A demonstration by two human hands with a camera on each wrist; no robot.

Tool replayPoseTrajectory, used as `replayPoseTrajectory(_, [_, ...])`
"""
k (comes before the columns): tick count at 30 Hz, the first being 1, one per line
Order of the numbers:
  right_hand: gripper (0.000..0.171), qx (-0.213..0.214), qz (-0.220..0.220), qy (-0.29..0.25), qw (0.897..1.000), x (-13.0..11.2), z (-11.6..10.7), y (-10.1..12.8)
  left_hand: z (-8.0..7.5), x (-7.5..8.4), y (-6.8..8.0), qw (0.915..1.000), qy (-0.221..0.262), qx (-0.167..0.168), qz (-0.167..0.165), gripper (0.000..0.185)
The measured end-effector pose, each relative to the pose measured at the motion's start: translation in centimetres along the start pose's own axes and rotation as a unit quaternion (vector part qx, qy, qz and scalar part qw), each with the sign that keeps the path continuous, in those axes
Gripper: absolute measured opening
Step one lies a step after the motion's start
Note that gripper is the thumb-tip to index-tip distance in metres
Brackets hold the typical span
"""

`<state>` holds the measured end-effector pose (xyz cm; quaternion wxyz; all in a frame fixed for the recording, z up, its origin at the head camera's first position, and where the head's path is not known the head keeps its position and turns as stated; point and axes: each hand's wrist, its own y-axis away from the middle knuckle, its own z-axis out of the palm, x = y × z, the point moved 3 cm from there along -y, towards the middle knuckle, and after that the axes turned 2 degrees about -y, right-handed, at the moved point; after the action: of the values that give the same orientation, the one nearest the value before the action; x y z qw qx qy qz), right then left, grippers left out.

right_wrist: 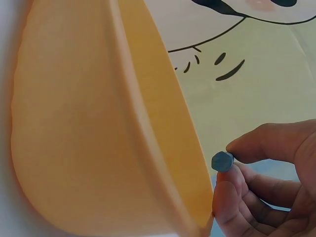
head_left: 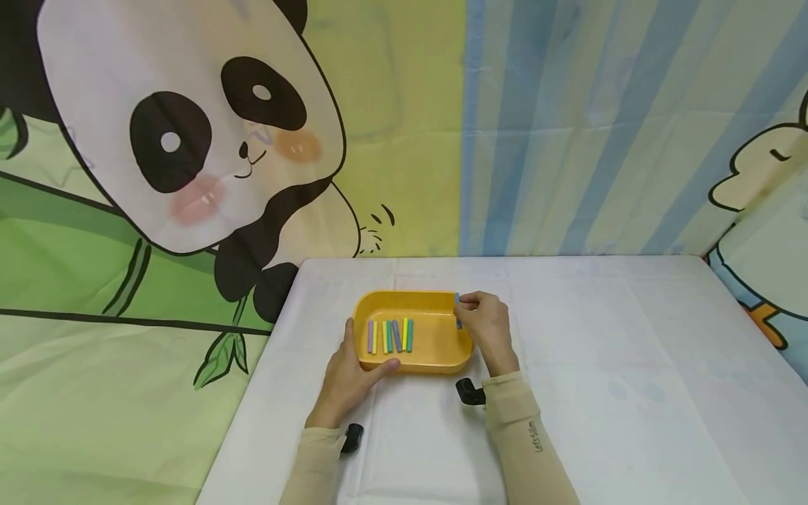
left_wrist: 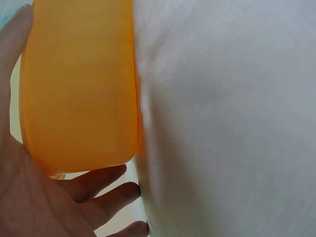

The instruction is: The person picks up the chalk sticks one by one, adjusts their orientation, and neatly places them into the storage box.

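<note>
A shallow orange-yellow plastic tray [head_left: 435,358] stands on the white table, its outer wall filling much of both wrist views. My left hand [head_left: 348,379] holds its near left corner, thumb at the front rim and fingers spread around the left end. Several thin purple, yellow and green sticks [head_left: 405,335] lie side by side in the tray's left half. Over the tray's right end, my right hand [head_left: 487,324] pinches a blue stick [right_wrist: 222,161] between thumb and fingers. Its six-sided end shows in the right wrist view.
The white cloth-covered table [head_left: 631,365] spreads out on both sides of the tray. Behind it hangs a printed curtain [head_left: 404,126] with a panda and blue stripes. A black wrist mount [head_left: 470,392] sits by the right cuff, another [head_left: 353,438] by the left.
</note>
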<state>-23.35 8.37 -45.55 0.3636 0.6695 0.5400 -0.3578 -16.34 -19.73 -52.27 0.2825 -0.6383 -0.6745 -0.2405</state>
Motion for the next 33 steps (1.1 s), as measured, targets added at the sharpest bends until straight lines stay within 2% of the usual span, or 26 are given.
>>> replayPoseTrajectory(7, [0.024, -0.007, -0.011, -0.013, 1.000, -0.6, 1.0, 0.2, 0.0, 0.0, 0.0, 1.0000, -0.001, 0.001, 0.001, 0.138])
replayPoseTrajectory(33, [0.020, -0.022, -0.018, 0.013, 1.000, -1.0, 5.4, 0.4, 0.3, -0.2, -0.1, 0.9999, -0.007, 0.003, -0.007, 0.135])
